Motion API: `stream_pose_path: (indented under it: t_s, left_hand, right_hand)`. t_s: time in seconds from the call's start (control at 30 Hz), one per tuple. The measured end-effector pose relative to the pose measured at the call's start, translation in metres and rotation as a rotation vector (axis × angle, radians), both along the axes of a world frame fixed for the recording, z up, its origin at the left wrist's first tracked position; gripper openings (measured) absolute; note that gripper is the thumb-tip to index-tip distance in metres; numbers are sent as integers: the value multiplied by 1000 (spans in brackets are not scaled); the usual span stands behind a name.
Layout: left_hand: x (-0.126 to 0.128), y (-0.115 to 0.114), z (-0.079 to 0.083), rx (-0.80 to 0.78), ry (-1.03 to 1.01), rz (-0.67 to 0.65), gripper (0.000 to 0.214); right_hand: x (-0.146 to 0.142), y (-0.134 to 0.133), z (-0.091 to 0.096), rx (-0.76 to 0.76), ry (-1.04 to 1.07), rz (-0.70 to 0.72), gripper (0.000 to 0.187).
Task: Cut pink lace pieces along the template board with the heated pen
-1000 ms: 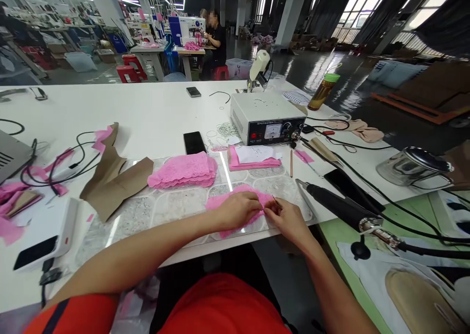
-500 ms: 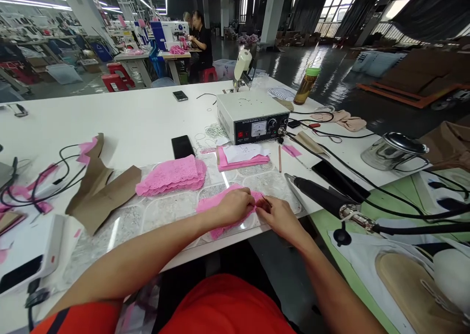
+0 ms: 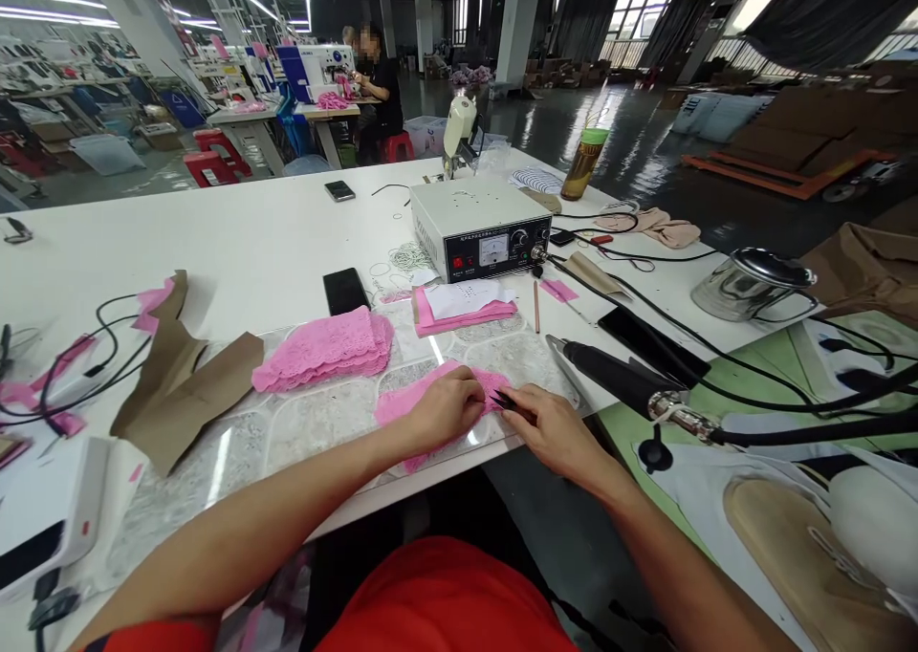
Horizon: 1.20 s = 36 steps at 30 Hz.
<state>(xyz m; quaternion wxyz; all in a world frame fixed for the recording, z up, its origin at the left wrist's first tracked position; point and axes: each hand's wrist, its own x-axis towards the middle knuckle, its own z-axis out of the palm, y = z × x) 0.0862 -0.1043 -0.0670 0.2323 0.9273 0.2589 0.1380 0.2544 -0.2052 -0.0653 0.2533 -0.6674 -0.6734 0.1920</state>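
Observation:
A pink lace piece [image 3: 408, 399] lies near the table's front edge, partly covered by my left hand [image 3: 448, 408]. The fingers of that hand are closed in a pinch on its fabric. Close by on the right, my right hand [image 3: 549, 427] grips small black tweezers [image 3: 503, 400], whose two dark tips point left at the lace between my hands. My right fingers hide the rest of the tool. A stack of pink lace pieces [image 3: 326, 346] rests to the left, behind my left forearm.
A control box [image 3: 480, 231] stands behind, with a black handheld tool [image 3: 617, 375] cabled to it at right. Pink fabric under white paper [image 3: 463, 303], a phone [image 3: 345, 291], brown card [image 3: 186, 394] and a glass jug [image 3: 750, 284] surround the work. A co-worker [image 3: 380, 93] sits far back.
The view has shifted slightly, moving the scene left. The tweezers in my right hand have turned, so their two tips now show against the lace. My left hand keeps its pinch.

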Motion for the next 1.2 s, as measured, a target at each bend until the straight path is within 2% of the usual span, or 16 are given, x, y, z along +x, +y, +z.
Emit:
stream_pose_path:
  t_s: [0.17,0.33,0.57,1.2]
  left_hand:
    - [-18,-11,-4,145,-115,-74,19]
    - [-27,-25,-8,340,-15,-118,26]
    - [-24,-28,-10,462,113,-136,26]
    - [-23,-30,-14,486,144,-151,18]
  right_hand:
    - [1,-2,-1,20,-66,26,36]
    - [-2,-1,3,39,-158,50,34]
    - [-7,-2,5,-8,-261,66,31]
    - [-17,-2,12,-151,-379,15,32]
